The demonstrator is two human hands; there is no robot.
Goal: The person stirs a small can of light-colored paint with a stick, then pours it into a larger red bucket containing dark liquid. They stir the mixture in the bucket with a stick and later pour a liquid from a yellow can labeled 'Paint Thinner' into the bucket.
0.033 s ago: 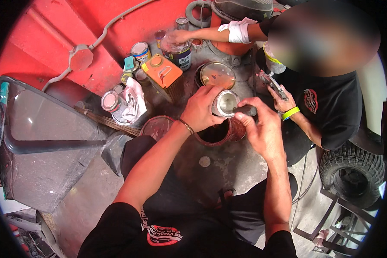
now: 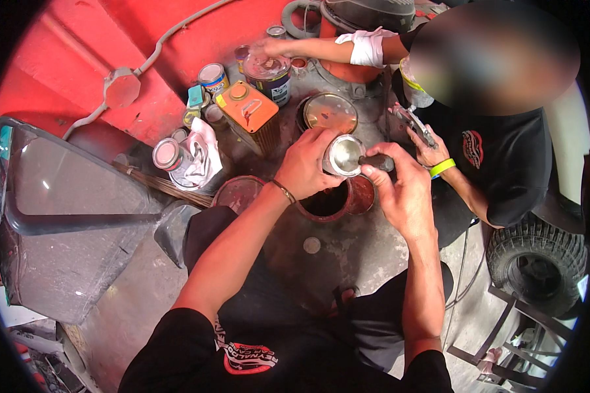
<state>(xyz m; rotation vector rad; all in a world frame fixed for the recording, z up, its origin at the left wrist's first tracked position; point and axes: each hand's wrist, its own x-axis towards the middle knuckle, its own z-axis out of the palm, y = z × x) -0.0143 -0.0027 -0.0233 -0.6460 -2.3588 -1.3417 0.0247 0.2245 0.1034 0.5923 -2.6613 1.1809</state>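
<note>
Centre frame: your left hand (image 2: 308,162) is gripping a cup (image 2: 341,147), mouth facing you; your right hand (image 2: 405,188) is pinching a dark-handled tool (image 2: 379,162), long axis near-horizontal, pointing left into it.

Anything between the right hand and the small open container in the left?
Nothing visible blocks the way. Only the dark-handled tool gripped by the right hand spans that side, pointing into the small open container. The left hand holds the container from its other side.
</note>
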